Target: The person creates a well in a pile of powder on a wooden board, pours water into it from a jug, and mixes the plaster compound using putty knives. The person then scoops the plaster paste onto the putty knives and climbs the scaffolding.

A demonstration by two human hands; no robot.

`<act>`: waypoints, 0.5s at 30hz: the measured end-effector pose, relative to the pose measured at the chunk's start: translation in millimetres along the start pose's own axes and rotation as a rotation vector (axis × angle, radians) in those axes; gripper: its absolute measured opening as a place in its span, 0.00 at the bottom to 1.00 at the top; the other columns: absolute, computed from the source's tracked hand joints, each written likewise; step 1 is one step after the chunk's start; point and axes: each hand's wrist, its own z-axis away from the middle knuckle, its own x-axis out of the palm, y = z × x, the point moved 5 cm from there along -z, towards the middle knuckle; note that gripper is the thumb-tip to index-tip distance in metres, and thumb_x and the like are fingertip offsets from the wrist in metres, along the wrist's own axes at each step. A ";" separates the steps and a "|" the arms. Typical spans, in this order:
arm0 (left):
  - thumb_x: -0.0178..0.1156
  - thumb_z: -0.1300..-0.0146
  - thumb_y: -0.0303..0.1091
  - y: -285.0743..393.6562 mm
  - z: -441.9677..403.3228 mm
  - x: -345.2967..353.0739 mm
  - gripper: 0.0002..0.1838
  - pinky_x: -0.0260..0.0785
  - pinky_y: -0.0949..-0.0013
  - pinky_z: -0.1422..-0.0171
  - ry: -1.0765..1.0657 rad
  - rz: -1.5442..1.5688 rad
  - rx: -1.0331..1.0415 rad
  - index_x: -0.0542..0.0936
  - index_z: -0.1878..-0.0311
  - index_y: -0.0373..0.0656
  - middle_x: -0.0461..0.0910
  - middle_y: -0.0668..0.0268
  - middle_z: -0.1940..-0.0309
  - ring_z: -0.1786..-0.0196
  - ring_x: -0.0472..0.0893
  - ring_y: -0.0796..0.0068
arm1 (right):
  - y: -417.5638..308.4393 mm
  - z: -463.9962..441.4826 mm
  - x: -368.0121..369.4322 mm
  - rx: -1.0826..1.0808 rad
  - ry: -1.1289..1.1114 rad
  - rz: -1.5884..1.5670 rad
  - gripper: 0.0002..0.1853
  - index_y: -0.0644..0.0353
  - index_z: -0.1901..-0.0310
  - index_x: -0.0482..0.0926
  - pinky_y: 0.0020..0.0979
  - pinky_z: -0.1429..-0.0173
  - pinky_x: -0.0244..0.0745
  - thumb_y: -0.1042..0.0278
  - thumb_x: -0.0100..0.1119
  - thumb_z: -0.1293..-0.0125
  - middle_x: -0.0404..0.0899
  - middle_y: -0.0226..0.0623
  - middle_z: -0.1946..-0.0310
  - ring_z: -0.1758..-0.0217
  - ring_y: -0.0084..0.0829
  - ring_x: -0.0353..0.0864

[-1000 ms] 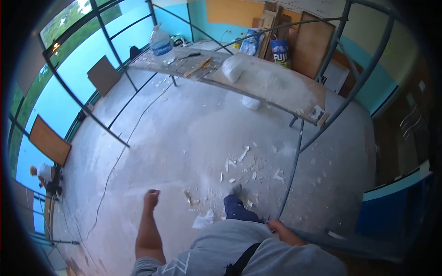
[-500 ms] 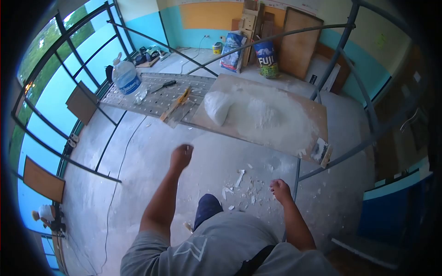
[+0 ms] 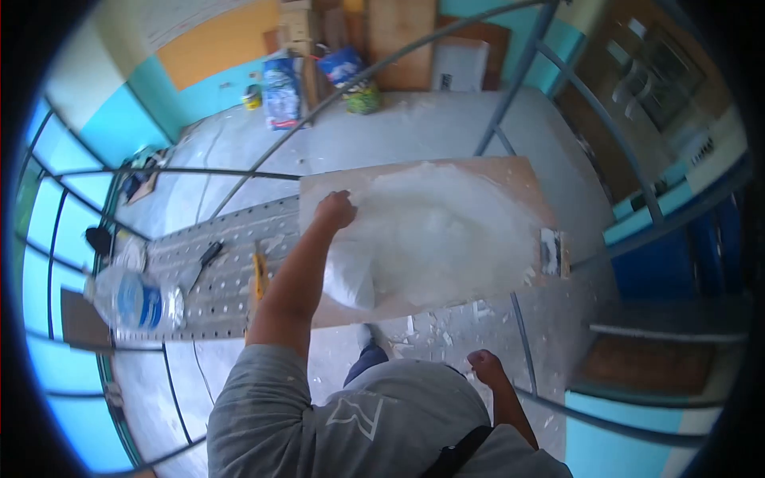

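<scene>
My left hand (image 3: 336, 210) is over the left part of a tan board (image 3: 522, 179), its fingers curled; anything inside them is hidden. Near its forearm a white bag (image 3: 351, 275) sits at the board's front left. White powder (image 3: 446, 231) is spread across the middle of the board. My right hand (image 3: 488, 368) hangs below the board's front edge, fingers curled, with nothing seen in them. A flat scraper-like tool (image 3: 551, 252) smeared with white lies at the board's right end.
On the perforated metal platform (image 3: 223, 231) are a large water bottle (image 3: 139, 301), a black-handled tool (image 3: 209, 256) and a yellow tool (image 3: 258, 272). Scaffold bars (image 3: 398, 56) cross around me. Printed sacks (image 3: 280, 92) stand by the far wall. White scraps (image 3: 406, 331) litter the floor.
My left hand has moved forward from above the floor to over the board. The view has turned right and closer to the board. My right hand stays low at my side.
</scene>
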 end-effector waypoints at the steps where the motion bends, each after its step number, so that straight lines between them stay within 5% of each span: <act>1: 0.61 0.38 0.44 -6.2 -12.2 9.3 0.19 0.72 0.55 0.38 -0.030 0.003 0.029 0.82 0.48 0.44 0.81 0.49 0.48 0.42 0.79 0.51 | 0.3 7.4 5.1 0.034 0.054 -0.043 0.20 0.65 0.55 0.81 0.33 0.62 0.77 0.53 0.61 0.35 0.83 0.39 0.66 0.67 0.29 0.82; 5: 0.59 0.38 0.40 8.1 -24.2 6.2 0.15 0.74 0.57 0.40 -0.134 -0.004 0.118 0.83 0.52 0.43 0.82 0.52 0.51 0.45 0.80 0.53 | -8.1 30.8 18.4 0.132 0.142 -0.079 0.19 0.65 0.56 0.81 0.33 0.60 0.78 0.54 0.61 0.34 0.84 0.40 0.67 0.67 0.30 0.83; 8: 0.58 0.36 0.38 71.1 28.4 -40.9 0.12 0.74 0.58 0.42 -0.051 0.146 0.535 0.84 0.55 0.44 0.83 0.56 0.54 0.47 0.81 0.54 | 0.0 33.7 23.5 0.119 0.188 -0.065 0.19 0.65 0.56 0.81 0.34 0.59 0.78 0.54 0.61 0.34 0.84 0.40 0.67 0.67 0.30 0.84; 10: 0.58 0.36 0.37 111.2 79.6 -48.2 0.10 0.74 0.58 0.42 -0.167 0.433 0.546 0.84 0.59 0.43 0.83 0.58 0.54 0.49 0.81 0.55 | 13.2 37.8 32.8 0.115 0.209 -0.074 0.19 0.65 0.56 0.81 0.34 0.59 0.78 0.54 0.62 0.34 0.84 0.40 0.67 0.68 0.30 0.84; 15: 0.59 0.40 0.36 208.9 212.3 48.2 0.12 0.73 0.54 0.42 -0.469 0.368 0.997 0.82 0.57 0.40 0.81 0.53 0.56 0.50 0.80 0.51 | 30.0 44.1 58.5 0.190 0.081 -0.047 0.23 0.65 0.55 0.81 0.36 0.54 0.79 0.49 0.63 0.36 0.85 0.44 0.63 0.63 0.35 0.85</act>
